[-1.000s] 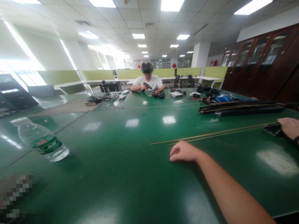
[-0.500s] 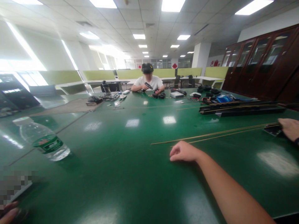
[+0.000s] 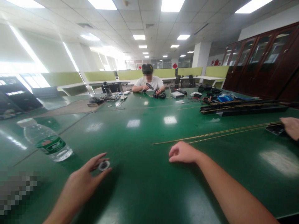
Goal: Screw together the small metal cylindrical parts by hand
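Observation:
My left hand (image 3: 85,180) reaches over the green table (image 3: 140,174) and pinches a small round grey ring-like object (image 3: 103,165) between thumb and fingers. My right hand (image 3: 183,152) rests on the table as a loose fist, with nothing showing in it. Just beyond its knuckles lie thin brass rods (image 3: 217,134) that stretch off to the right. A clear water bottle (image 3: 45,143) with a green label stands left of my left hand.
Another person's hand (image 3: 291,127) sits at the right edge by the rods' far end and a small dark part (image 3: 277,129). Long black rails (image 3: 243,109) lie behind. A person (image 3: 149,82) works with a tool at the far side amid tools and parts.
My left hand has come into view from the lower left, holding the small ring over the table. My right hand has stayed put. The view shifted slightly.

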Available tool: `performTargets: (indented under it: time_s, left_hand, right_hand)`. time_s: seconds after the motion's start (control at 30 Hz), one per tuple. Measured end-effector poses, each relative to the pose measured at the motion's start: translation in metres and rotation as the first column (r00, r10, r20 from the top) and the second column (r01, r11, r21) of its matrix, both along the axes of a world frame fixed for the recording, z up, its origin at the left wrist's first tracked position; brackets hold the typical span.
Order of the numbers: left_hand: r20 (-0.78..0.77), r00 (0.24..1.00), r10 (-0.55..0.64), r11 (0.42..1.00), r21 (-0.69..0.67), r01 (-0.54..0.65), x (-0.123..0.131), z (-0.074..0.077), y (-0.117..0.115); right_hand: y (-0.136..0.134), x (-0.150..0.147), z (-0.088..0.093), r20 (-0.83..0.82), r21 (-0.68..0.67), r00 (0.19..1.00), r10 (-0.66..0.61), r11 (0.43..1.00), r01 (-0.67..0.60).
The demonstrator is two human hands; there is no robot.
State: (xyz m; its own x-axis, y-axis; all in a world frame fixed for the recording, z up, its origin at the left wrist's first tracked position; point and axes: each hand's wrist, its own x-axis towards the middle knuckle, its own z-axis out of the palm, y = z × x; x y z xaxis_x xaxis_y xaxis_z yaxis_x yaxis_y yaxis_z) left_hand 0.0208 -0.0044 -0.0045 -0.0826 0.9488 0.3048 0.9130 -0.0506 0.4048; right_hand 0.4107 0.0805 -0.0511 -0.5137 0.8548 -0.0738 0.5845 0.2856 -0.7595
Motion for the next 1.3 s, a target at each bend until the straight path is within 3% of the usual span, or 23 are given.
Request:
performTargets:
  time_s: [0.13,0.2,0.33,0.5,0.73,1.07,1.3]
  left_hand:
    - [-0.033,0.950,-0.312,0.950,-0.037,0.311,0.082,-0.007,0.038]
    - [-0.069,0.907,-0.416,0.909,-0.059,0.412,0.119,-0.011,0.049]
    - [-0.065,0.841,-0.537,0.843,-0.073,0.533,0.155,-0.025,0.058]
    - [0.020,0.813,-0.581,0.808,-0.099,0.580,0.149,-0.042,0.056]
    - [0.279,0.808,-0.519,0.827,-0.077,0.557,0.144,-0.040,0.053]
    - [0.246,0.783,-0.572,0.814,0.054,0.578,0.143,-0.046,0.050]
    - [0.276,0.770,-0.576,0.811,0.076,0.580,0.143,-0.047,0.052]
  right_hand:
    - [0.000,-0.003,-0.005,-0.073,0.030,0.997,-0.010,0.999,0.012]
    - [0.001,-0.004,-0.007,-0.111,0.045,0.994,-0.007,0.999,0.012]
    - [0.001,-0.007,-0.008,-0.155,0.054,0.988,0.004,0.999,0.005]
    - [0.000,-0.012,-0.008,-0.157,0.056,0.988,0.009,0.998,-0.001]
    - [-0.003,-0.016,-0.010,-0.177,0.066,0.984,0.033,0.998,-0.021]
    - [-0.011,-0.024,-0.005,-0.219,0.122,0.975,0.040,0.992,-0.013]
    - [-0.013,-0.025,-0.006,-0.207,0.163,0.974,0.091,0.985,-0.057]
